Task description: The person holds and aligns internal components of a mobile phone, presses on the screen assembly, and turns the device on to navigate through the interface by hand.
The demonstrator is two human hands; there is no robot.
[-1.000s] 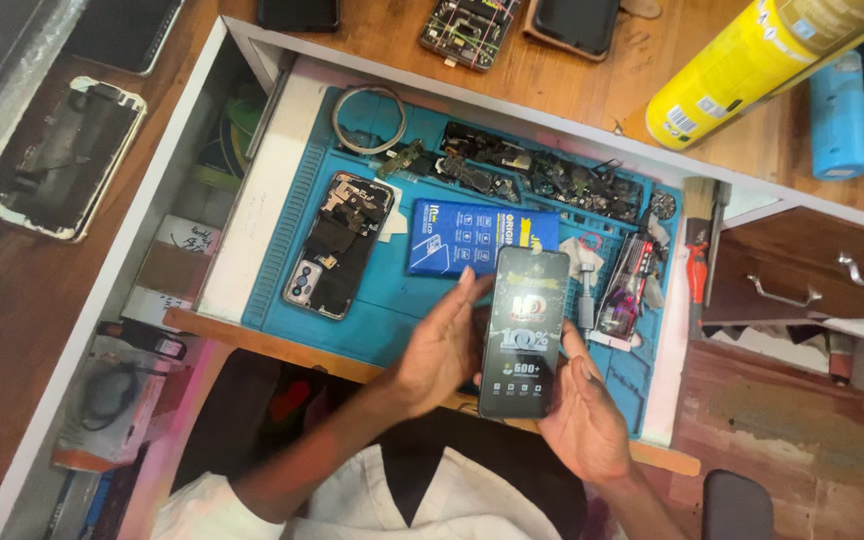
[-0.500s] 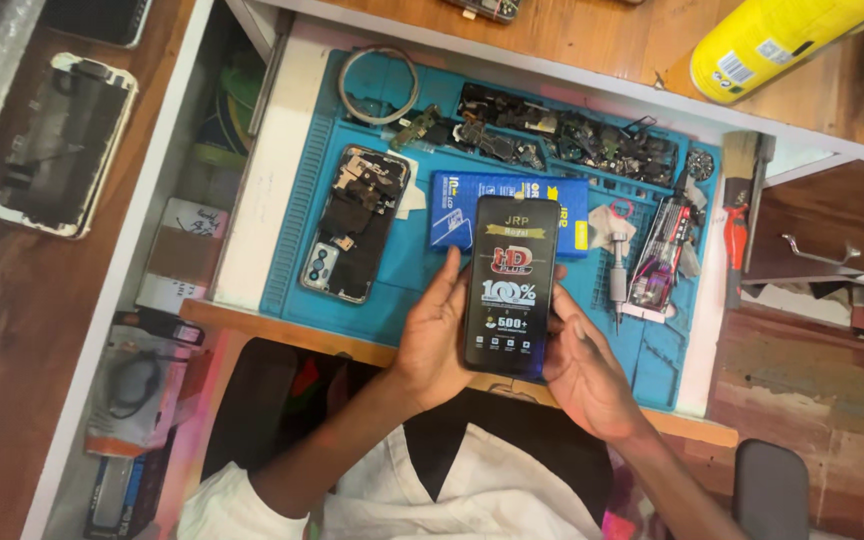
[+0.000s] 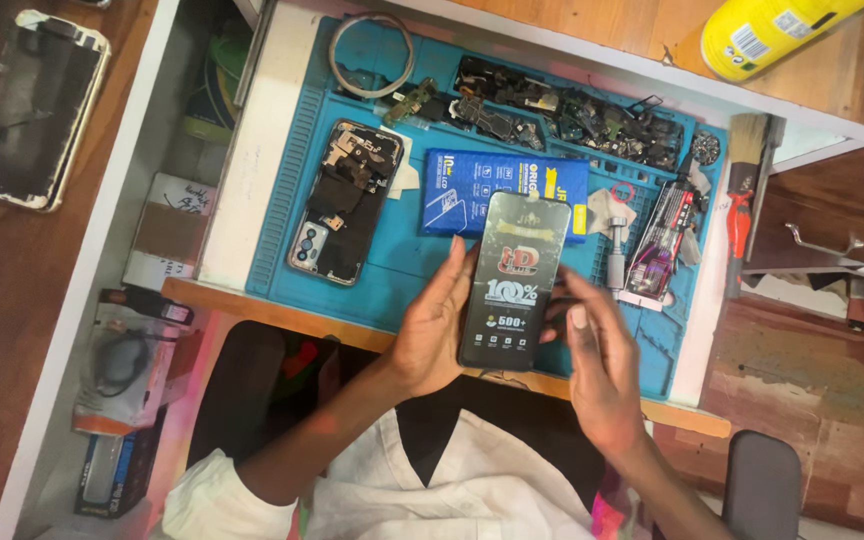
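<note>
The left hand [image 3: 432, 335] grips a dark phone screen [image 3: 512, 280] by its left edge, over the blue mat [image 3: 282, 200]. The screen's long side runs from 12 to 6 o'clock. The right hand [image 3: 597, 370] is at 3 o'clock from it, fingers [image 3: 577, 320] open, just beside its right edge. An opened phone [image 3: 342, 200] lies at 10 o'clock. The tray at 12 o'clock [image 3: 572, 110] holds small parts.

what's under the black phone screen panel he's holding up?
Under the black glossy phone screen panel, held by the left hand, lies the blue silicone repair mat and the lower edge of a flat blue rectangular box. Whatever sits directly beneath the panel is covered. The right hand is beside it.
</note>
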